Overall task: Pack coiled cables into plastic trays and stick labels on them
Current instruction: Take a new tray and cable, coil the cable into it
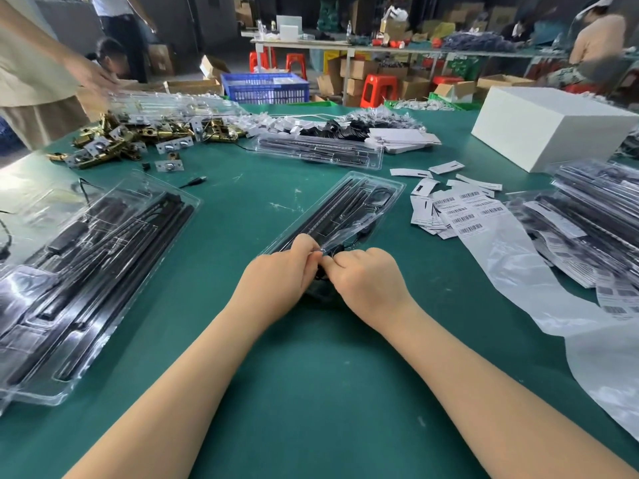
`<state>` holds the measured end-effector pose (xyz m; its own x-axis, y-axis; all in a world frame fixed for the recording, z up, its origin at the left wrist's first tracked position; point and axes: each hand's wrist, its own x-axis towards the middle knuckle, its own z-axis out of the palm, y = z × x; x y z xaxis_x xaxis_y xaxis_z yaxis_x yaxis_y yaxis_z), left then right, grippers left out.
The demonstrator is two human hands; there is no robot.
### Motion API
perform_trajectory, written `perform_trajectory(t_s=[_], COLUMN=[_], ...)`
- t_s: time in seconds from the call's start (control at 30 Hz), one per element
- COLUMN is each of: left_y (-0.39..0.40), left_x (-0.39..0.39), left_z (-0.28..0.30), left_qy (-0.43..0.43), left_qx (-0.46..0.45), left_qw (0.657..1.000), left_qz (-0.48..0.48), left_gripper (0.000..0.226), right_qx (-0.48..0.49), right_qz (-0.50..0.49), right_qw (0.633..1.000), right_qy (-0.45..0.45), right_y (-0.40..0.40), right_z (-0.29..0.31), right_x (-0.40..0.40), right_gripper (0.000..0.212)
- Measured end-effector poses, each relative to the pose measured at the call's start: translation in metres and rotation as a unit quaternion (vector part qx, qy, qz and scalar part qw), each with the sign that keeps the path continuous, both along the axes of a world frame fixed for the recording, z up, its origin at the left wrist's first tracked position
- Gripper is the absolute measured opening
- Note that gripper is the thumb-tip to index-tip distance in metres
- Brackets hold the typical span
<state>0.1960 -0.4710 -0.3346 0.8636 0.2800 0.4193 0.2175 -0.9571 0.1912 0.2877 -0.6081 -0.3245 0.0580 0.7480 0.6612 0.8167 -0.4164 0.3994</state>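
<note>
brass hardware pile (pixel 138 136), white box (pixel 549 127), blue crate (pixel 266 87), red stools (pixel 378 89)

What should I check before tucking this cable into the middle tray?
1. Cable held: ok, left hand and right hand both pinch it.
2. Coil tied: cannot tell, the hands hide it.
3. Tray in reach: ok, the hands sit at its near end.
4. Tray lid open: cannot tell, clear plastic.
5. Labels ready: ok, barcode sheet lies right of the tray.
6. Table around the tray: ok, bare.
</note>
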Motion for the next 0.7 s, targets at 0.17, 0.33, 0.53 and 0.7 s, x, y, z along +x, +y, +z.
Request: perform_trajectory(t_s=[0.17, 0.33, 0.53, 0.7], left_y=[-0.001, -0.003, -0.002, -0.001], left_x=[-0.001, -0.002, -0.003, -0.006], left_z=[0.002, 0.003, 0.002, 0.000], left_qy=[0.007, 0.009, 0.020, 0.030], left_qx=[0.000, -0.008, -0.033, -0.033], left_qw=[1.000, 1.000, 0.999, 0.999], left_qz=[-0.007, -0.006, -0.010, -0.014], left_gripper=[0.032, 0.032, 0.039, 0.041], right_qx=[-0.171, -0.224, -0.241, -0.166], right_qz=[-0.064, -0.101, -0.060, -0.096], right_qw=[0.983, 0.954, 0.869, 0.872], right_qy=[0.005, 0.169, 0.428, 0.450], right_y=[0.007, 0.013, 0.004, -0.001], right_z=[0.010, 0.012, 0.015, -0.008], right_x=[0.002, 0.003, 0.022, 0.012], right_gripper=[0.008, 0.022, 0.032, 0.039])
